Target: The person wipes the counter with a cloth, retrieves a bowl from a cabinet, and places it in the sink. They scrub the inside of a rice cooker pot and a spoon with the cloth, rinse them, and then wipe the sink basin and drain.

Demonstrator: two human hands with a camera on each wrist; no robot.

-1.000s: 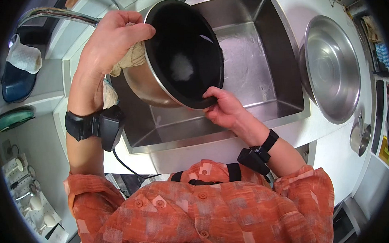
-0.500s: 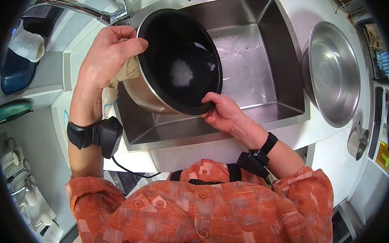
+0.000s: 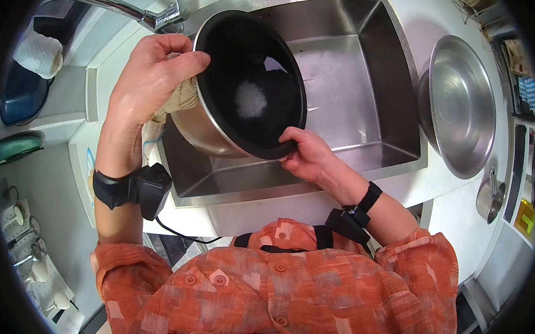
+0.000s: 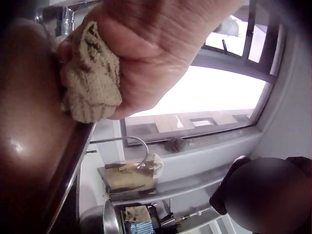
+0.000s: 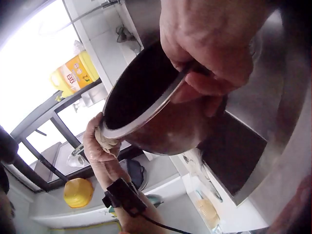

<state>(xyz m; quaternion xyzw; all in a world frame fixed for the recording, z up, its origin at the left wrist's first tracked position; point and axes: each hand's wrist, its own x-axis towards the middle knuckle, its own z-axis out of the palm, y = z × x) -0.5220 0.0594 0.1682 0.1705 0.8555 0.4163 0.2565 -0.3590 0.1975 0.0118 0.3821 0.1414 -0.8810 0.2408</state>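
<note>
A round pot [image 3: 247, 84] with a black inside and a steel outside is held tilted over the sink [image 3: 341, 93]. My left hand [image 3: 153, 77] grips its left rim together with a tan cloth [image 3: 181, 96]; the cloth [image 4: 95, 78] is bunched in that palm in the left wrist view. With thumb and fingers, my right hand [image 3: 312, 155] pinches the lower right rim, also seen gripping the pot [image 5: 170, 126] in the right wrist view. A pale whitish patch shows on the pot's black inside.
A large steel bowl [image 3: 463, 106] stands right of the sink, with a small steel pan [image 3: 490, 198] below it. The faucet [image 3: 166, 16] is at the upper left, close to my left hand. A cable runs below the left wrist camera.
From a second ago the pot and both hands have lowered slightly, showing more of the faucet. In the last half second the hands have barely moved, and both grips are the same.
</note>
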